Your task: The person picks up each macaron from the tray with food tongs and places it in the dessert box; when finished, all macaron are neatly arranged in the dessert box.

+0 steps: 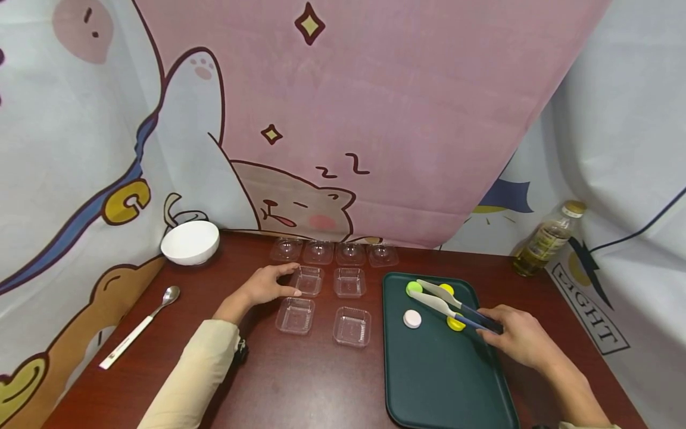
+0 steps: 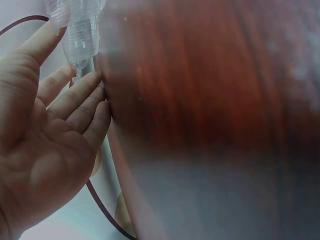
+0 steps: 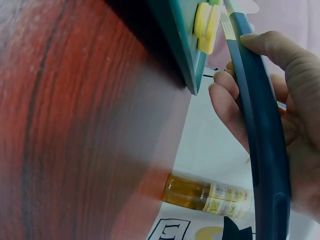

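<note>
tongs (image 1: 436,303) pinched in my right hand (image 1: 522,336)

their pale tips straddle a green disc (image 1: 414,287), ahead and left of that grip, on the dark tray (image 1: 434,375). my left hand (image 1: 265,285) spreads thumb and forefinger at a clear container (image 1: 312,282) to its right.

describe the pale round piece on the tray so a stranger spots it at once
Start with the dark green tray on the right side of the table. In its far half, the pale round piece lies just nearer than the green piece, clear of the tongs. It alone is whitish pink, unlike the bright green piece and the yellow pieces.
</note>
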Tool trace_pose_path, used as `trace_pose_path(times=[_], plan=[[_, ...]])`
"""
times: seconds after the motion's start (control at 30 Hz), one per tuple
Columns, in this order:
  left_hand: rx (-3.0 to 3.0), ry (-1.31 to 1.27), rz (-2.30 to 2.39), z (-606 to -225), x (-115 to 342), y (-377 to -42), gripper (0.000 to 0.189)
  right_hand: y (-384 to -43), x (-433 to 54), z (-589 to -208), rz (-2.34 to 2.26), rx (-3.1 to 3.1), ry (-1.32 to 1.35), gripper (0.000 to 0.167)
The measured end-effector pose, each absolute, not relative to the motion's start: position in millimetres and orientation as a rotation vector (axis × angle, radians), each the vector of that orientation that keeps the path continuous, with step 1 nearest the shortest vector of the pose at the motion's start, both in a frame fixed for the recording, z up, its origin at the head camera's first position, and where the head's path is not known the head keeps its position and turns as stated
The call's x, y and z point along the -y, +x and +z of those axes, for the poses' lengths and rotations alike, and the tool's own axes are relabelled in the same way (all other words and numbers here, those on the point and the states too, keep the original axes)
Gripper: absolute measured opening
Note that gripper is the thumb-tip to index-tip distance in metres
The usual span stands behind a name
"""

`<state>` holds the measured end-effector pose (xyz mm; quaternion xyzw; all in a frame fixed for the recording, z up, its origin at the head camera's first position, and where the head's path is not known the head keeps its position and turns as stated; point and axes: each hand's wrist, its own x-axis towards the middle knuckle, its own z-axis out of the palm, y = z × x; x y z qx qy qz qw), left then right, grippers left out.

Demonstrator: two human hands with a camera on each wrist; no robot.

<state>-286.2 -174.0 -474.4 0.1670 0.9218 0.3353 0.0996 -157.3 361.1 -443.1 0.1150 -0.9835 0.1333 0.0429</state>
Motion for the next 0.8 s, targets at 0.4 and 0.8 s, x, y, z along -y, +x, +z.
trace_pose_path(times=[0.4, 0.8], plan=[[-2.73, 0.494, 0.999, -475.6, 173.8, -286.2, 0.077, -157.7, -361.0, -436.3, 0.412, 2.959, 0.361, 0.035], [-2.756, 0.499, 0.957, -475.6, 174.2, -287.9, 0.078, -164.8, -344.9, -417.5, 0.447, 2.925, 0.413, 0.04]])
